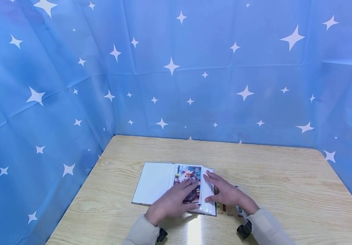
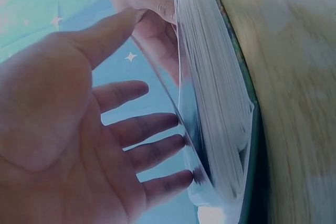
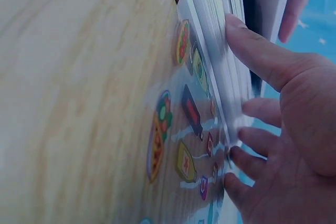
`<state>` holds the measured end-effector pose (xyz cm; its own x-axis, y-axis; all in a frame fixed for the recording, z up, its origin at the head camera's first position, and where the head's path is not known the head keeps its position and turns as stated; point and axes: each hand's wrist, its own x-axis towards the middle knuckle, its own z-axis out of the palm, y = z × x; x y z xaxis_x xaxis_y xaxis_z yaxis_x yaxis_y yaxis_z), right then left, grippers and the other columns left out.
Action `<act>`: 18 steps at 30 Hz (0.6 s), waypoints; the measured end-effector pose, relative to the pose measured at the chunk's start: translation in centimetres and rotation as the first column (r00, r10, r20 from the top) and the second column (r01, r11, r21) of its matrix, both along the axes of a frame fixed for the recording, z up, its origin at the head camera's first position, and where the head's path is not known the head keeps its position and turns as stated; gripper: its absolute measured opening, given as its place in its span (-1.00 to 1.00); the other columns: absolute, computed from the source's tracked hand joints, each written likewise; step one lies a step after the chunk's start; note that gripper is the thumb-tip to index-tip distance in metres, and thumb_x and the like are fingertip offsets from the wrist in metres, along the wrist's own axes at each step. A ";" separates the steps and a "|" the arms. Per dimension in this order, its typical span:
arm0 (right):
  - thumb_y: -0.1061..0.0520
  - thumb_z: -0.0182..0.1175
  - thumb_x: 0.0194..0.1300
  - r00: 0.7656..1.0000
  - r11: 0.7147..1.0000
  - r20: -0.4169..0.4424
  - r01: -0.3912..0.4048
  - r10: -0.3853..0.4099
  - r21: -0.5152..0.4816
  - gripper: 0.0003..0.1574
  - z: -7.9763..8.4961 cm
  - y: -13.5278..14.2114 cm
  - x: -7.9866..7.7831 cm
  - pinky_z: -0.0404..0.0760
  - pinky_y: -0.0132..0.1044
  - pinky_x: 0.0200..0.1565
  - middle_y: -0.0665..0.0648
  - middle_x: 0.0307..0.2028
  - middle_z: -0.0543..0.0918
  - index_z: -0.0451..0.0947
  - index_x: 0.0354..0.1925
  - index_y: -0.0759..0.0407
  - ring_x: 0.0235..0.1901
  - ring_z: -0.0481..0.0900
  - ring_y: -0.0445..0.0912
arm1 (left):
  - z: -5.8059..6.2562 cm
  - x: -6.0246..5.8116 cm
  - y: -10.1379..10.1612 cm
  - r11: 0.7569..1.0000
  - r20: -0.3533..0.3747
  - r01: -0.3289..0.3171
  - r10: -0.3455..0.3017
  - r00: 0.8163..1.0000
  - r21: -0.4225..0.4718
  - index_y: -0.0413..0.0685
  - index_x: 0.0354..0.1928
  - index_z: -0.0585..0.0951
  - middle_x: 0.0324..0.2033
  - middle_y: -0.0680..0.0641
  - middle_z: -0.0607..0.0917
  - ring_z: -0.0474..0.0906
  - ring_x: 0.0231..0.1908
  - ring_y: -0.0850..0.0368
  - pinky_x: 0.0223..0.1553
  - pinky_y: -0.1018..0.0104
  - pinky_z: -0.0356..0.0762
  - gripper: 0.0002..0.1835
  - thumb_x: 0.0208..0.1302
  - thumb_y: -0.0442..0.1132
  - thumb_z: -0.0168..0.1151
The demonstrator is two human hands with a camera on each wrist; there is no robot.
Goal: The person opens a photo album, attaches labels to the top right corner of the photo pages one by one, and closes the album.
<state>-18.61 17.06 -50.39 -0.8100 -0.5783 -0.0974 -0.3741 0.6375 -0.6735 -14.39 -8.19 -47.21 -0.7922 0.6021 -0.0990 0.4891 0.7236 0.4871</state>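
Observation:
A photo album [image 1: 154,180] lies open on the table, its white inside cover to the left and a thick stack of sleeved pages [image 2: 218,87] to the right. The top page bears a picture of a hamster [image 1: 187,174], partly covered by my left hand [image 1: 172,200]. That hand's spread, extended fingers touch the top sleeve, which stands slightly raised from the stack in the left wrist view. At the album's right side, my right hand [image 1: 226,192] touches the page edges with thumb and fingertips. Under the right hand lies a clear sheet of food stickers [image 3: 185,163], beside the album.
The wooden table [image 1: 286,190] reaches back to a blue curtain [image 1: 212,85] with white stars, which also hangs along the left and right sides. Black wrist cameras [image 1: 244,230] sit below both hands. Light glares on the tabletop in front of the album.

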 end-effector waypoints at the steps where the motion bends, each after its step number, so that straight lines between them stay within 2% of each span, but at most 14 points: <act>1: -0.19 0.40 0.15 1.000 1.000 0.003 0.004 -0.004 0.002 0.16 0.0 0.0 0.0 0.08 0.35 0.36 0.36 0.53 -0.02 0.11 0.50 0.23 0.47 -0.05 0.38 | 0.1 0.0 0.0 1.000 -0.005 0.000 0.000 1.000 0.002 0.15 0.55 0.13 0.51 -0.14 0.18 0.14 0.47 -0.13 0.41 -0.14 0.17 -0.17 0.35 0.26 0.12; 5: -0.20 0.40 0.15 1.000 1.000 0.004 0.004 -0.004 0.002 0.17 0.1 0.0 0.0 0.09 0.35 0.36 0.36 0.53 -0.02 0.11 0.50 0.24 0.47 -0.05 0.38 | 0.2 0.0 -0.2 1.000 -0.008 0.004 -0.003 1.000 0.023 0.12 0.56 0.11 0.50 -0.11 0.20 0.17 0.46 -0.12 0.40 -0.10 0.21 -0.16 0.36 0.25 0.11; 11: -0.19 0.38 0.18 1.000 1.000 0.006 -0.001 0.001 0.009 0.15 0.1 0.1 -0.1 0.07 0.35 0.36 0.36 0.53 -0.03 0.10 0.50 0.25 0.47 -0.07 0.38 | 0.3 -0.1 -0.4 0.994 0.017 0.000 -0.002 1.000 0.107 0.09 0.56 0.08 0.49 -0.09 0.24 0.22 0.44 -0.05 0.39 -0.05 0.24 -0.17 0.39 0.21 0.10; 18: -0.20 0.38 0.18 1.000 1.000 0.022 0.002 -0.002 0.012 0.15 0.2 0.0 0.0 0.06 0.35 0.37 0.34 0.54 -0.03 0.10 0.51 0.22 0.48 -0.09 0.37 | 0.9 0.0 -0.8 0.982 -0.021 0.009 -0.005 1.000 0.191 0.12 0.56 0.07 0.46 -0.03 0.28 0.28 0.40 0.01 0.38 0.03 0.28 -0.23 0.43 0.05 0.14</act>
